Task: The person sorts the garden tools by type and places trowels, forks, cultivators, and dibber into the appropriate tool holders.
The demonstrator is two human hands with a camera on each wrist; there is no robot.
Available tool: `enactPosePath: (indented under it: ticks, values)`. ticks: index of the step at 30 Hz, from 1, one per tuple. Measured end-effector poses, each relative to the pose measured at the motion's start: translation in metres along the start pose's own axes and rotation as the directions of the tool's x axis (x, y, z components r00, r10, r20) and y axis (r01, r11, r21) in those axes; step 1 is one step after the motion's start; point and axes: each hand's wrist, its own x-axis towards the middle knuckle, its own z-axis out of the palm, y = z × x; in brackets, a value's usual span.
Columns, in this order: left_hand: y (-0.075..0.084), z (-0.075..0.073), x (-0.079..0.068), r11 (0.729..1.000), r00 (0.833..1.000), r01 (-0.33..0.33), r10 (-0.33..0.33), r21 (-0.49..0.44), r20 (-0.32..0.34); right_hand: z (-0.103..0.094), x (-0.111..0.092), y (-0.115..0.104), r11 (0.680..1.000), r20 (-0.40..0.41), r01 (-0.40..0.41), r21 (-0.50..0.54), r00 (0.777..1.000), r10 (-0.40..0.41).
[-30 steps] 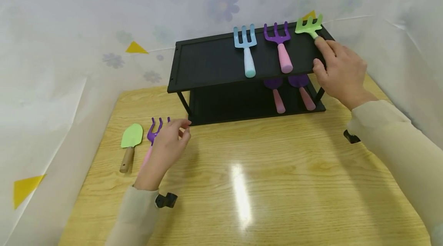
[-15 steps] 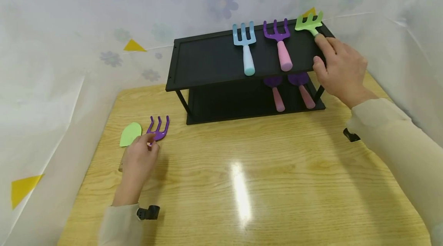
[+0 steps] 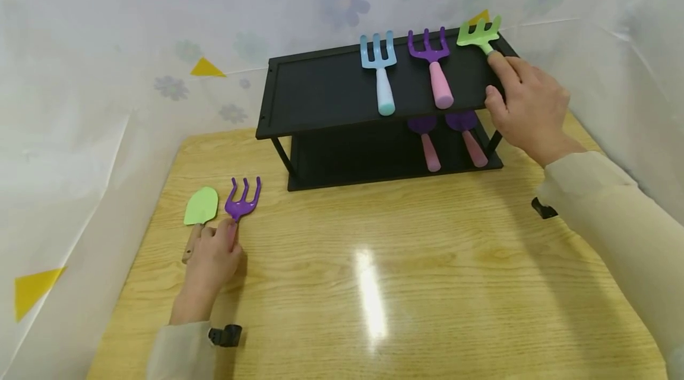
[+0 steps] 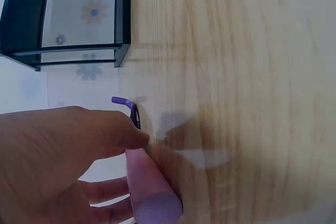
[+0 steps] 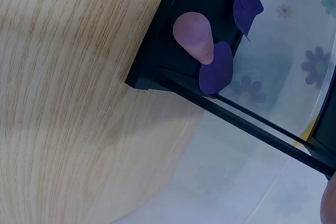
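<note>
My left hand [image 3: 210,258] grips the pink handle of a purple hand fork [image 3: 241,206], which lies on the table at the left. In the left wrist view, thumb and fingers are around that pink handle [image 4: 147,182]. Just left of it lies a green trowel [image 3: 202,206] with a wooden handle, partly behind the hand. My right hand [image 3: 529,107] holds the handle of a green hand fork [image 3: 479,37] at the right end of the black rack's upper shelf [image 3: 320,92]. Most of this handle is hidden beneath the hand.
A light blue hand fork [image 3: 378,59] and a purple hand fork [image 3: 439,83] with a pink handle lie on the upper shelf. Two purple trowels with pink handles [image 3: 430,153] rest on the lower shelf [image 3: 342,175]. White patterned sheeting [image 3: 123,41] surrounds the wooden table [image 3: 427,285].
My left hand has moved left and down from near the rack's corner, and has taken hold of the purple fork's handle. The right hand has stayed at the green fork.
</note>
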Motion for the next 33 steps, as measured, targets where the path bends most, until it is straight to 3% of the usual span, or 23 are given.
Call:
enactPosePath:
  ticks: [8,11,23,33]
  values:
    - [-0.002,0.005,0.002,0.998,0.991,0.038,-0.031,-0.054,0.131,0.0,0.0,0.001,1.0,0.031,-0.011,-0.019,0.999,0.011]
    - [-0.002,0.008,0.003,0.996,0.989,0.045,-0.035,-0.07,0.144,-0.001,0.0,0.0,1.0,0.042,-0.017,-0.018,0.999,0.018]
    - [0.008,0.01,0.005,0.984,0.999,0.042,-0.038,-0.172,0.028,-0.001,0.001,0.001,1.0,0.003,0.002,-0.017,1.0,-0.002]
    - [0.016,0.003,0.001,0.982,0.998,0.027,-0.039,-0.188,-0.058,-0.002,0.001,0.0,0.999,0.052,-0.021,-0.026,0.998,0.022]
